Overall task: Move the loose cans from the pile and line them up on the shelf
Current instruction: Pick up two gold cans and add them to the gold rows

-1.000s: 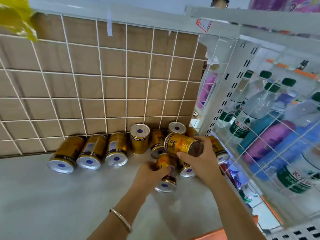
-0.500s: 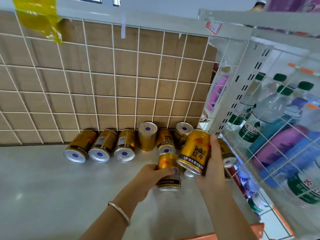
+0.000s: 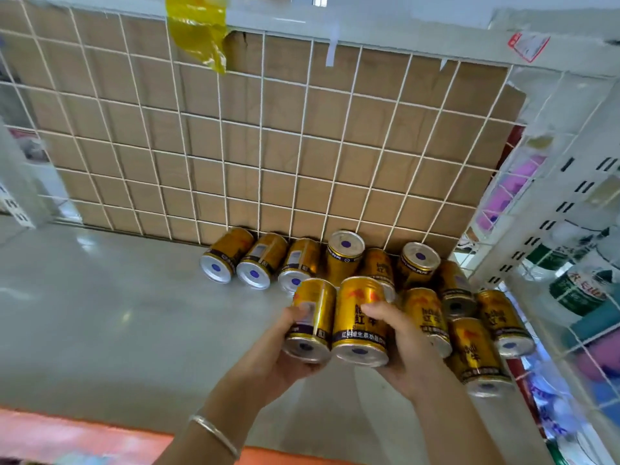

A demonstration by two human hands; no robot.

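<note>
Progress: early stage.
The left hand (image 3: 285,350) grips the left can (image 3: 313,317) and the right hand (image 3: 406,350) grips the right can (image 3: 360,317), side by side above the shelf (image 3: 117,313); three cans (image 3: 255,266) lie in a row at the back grid (image 3: 268,146) (on their sides), and the pile (image 3: 469,330) at right is unsorted.

Cans (image 3: 360,317): gold bodies, red logo with dark lettering, dark purple band with white text near the base, silver ends with a blue-purple dot in the centre; a couple show a pale grey label patch. Shelf (image 3: 117,313) is glossy pale grey-white with an orange-red front edge strip (image 3: 84,434); back panel (image 3: 268,146) is plain brown cardboard under a white square-grid wire pattern, with yellow translucent tape (image 3: 198,31) at the top and a red-and-white tag (image 3: 528,45) top right. Bracelet (image 3: 214,434) is silver; bottles (image 3: 577,290) on the right carry green-and-white labels, and pink-purple items (image 3: 500,199) sit behind white mesh.
</note>
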